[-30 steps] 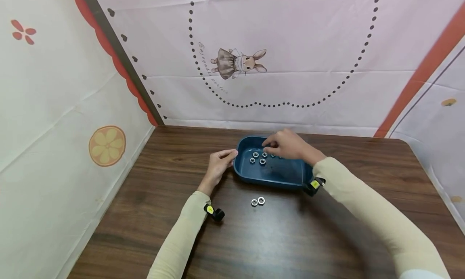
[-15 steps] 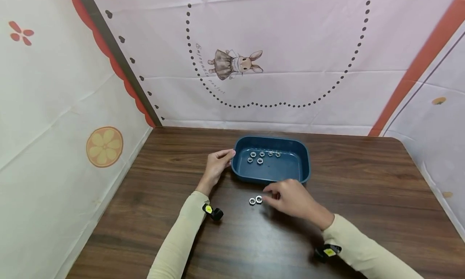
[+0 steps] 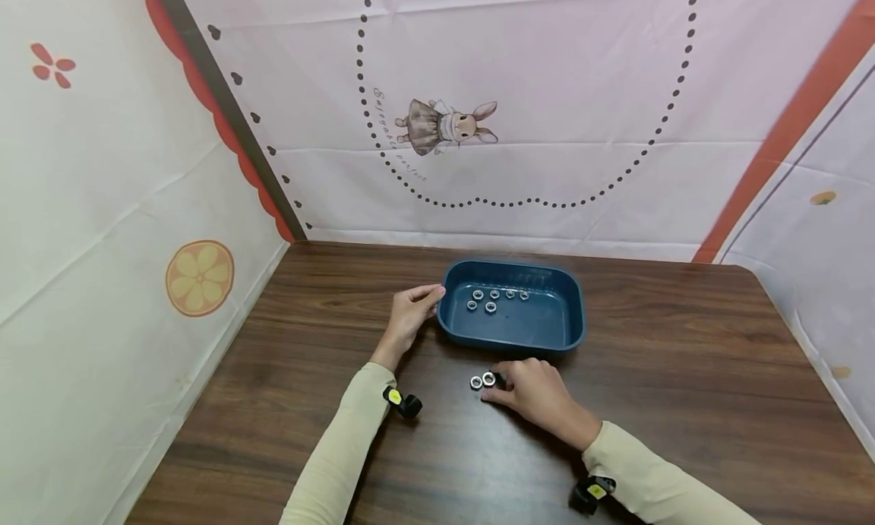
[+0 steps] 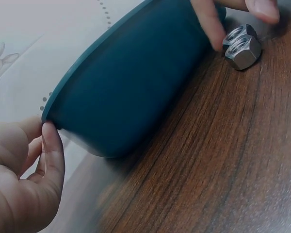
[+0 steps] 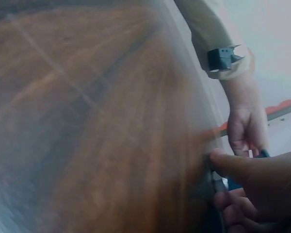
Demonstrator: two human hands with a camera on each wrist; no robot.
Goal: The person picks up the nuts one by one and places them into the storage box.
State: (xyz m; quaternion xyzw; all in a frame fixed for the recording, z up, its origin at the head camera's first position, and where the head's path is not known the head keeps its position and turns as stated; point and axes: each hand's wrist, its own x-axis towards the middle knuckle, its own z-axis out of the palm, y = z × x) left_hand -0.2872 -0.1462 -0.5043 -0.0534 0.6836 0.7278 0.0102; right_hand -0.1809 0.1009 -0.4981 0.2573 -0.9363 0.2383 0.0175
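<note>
My left hand [image 3: 410, 312] pinches the left rim of a dark blue rectangular tray [image 3: 516, 341], thumb on one side and fingers on the other, as the left wrist view also shows. In front of the tray, two silver hex nuts lie side by side on the table: a left nut [image 3: 476, 383] and a right nut [image 3: 488, 379]. My right hand [image 3: 543, 396] is low at the right nut, its thumb and forefinger spread to either side of it. In the left wrist view a gap shows between the thumb [image 4: 266, 8] and the nuts [image 4: 242, 51].
Several more nuts [image 3: 491, 307] lie spread in the left and back part of the tray. The wooden table [image 3: 683, 373] reaches back to a printed cloth wall [image 3: 560, 122], with another cloth wall [image 3: 102, 297] at the left.
My right hand has come from over the tray, down and toward me, to the two nuts on the table. The left hand has kept its pinch on the tray rim.
</note>
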